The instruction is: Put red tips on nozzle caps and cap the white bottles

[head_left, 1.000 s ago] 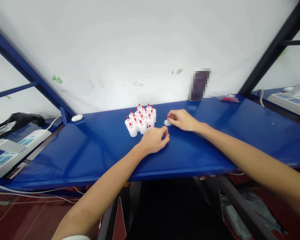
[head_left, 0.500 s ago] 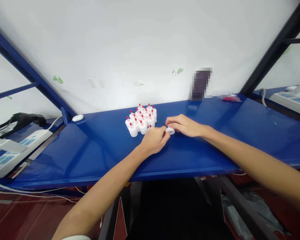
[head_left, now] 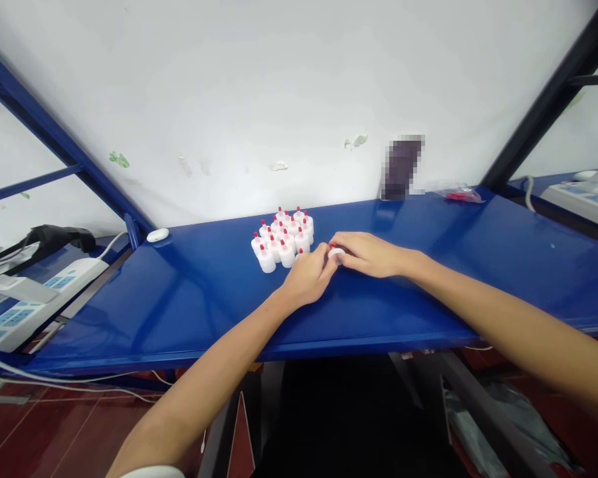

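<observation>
Between my two hands is a small white bottle (head_left: 336, 253) with a red tip, mostly covered by fingers. My left hand (head_left: 309, 271) is closed, its thumb and forefinger pinching the bottle from the left. From the right, my right hand (head_left: 363, 253) has its bent fingers closed on the same bottle near the red tip. Just left of and beyond my left hand, several white squeeze bottles (head_left: 266, 260) with pointed red tips stand upright in a tight cluster. My left hand partly hides the nearest one.
The blue tabletop (head_left: 204, 299) meets a white wall. A white oval object (head_left: 157, 235) lies at the back left, and a clear bag with red pieces (head_left: 461, 194) at the back right. A blurred dark panel (head_left: 401, 167) leans against the wall. Power strips (head_left: 50, 299) flank the table.
The bottle has turned between my fingers, and less of its white rim shows. My hands have drawn slightly closer together around it. The clustered bottles stand as before.
</observation>
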`<act>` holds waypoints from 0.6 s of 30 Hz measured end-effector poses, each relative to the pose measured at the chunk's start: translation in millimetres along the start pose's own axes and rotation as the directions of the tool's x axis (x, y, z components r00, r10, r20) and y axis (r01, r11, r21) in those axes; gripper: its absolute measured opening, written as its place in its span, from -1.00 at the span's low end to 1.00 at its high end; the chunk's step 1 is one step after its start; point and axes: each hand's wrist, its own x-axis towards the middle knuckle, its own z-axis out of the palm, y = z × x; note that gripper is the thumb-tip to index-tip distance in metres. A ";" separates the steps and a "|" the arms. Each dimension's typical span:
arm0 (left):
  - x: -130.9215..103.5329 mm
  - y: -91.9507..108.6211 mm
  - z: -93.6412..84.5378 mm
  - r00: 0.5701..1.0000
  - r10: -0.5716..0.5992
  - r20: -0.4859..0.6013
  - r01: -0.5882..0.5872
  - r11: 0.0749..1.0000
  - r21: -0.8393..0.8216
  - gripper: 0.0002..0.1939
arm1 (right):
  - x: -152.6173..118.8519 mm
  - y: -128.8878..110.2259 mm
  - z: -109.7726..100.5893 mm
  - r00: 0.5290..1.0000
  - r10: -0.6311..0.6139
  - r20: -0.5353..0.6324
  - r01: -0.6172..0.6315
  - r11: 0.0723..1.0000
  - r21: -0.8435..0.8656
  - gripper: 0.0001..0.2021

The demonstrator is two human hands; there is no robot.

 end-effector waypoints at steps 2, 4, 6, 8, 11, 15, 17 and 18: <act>0.6 -0.1 -0.7 0.999 -0.043 0.002 0.043 0.998 -0.036 -0.78 | -0.1 -3.3 -0.6 0.999 0.039 0.034 -0.038 0.999 -0.019 -0.82; 0.8 0.3 -2.0 0.998 -0.061 0.017 0.062 0.997 -0.050 -0.76 | -0.1 -6.5 -1.6 0.997 0.051 0.057 -0.048 0.998 -0.050 -0.81; 0.3 0.8 -3.7 0.998 -0.049 0.033 0.050 0.998 -0.036 -0.74 | -0.1 -8.8 -1.9 0.997 0.036 0.061 -0.031 0.997 -0.070 -0.79; -0.5 0.9 -5.2 0.999 -0.013 0.049 0.014 1.000 -0.019 -0.73 | -0.1 -9.9 -0.9 0.999 -0.006 0.051 0.008 0.999 -0.041 -0.77; -1.4 0.2 -6.5 0.994 0.068 0.080 -0.066 0.998 -0.020 -0.73 | 0.0 -9.5 2.7 0.995 -0.094 0.024 0.092 0.992 0.081 -0.76; -1.0 -1.3 -5.9 0.988 0.124 0.090 -0.117 0.990 -0.074 -0.69 | 0.3 -6.9 8.1 0.988 -0.149 -0.028 0.151 0.969 0.196 -0.71; -0.7 -2.0 -5.6 0.987 0.137 0.082 -0.129 0.987 -0.101 -0.68 | 0.0 -5.3 9.6 0.988 -0.151 -0.045 0.157 0.964 0.214 -0.69; -0.7 -2.3 -5.7 0.987 0.140 0.076 -0.131 0.985 -0.108 -0.68 | -0.2 -4.4 9.9 0.987 -0.151 -0.051 0.158 0.963 0.217 -0.70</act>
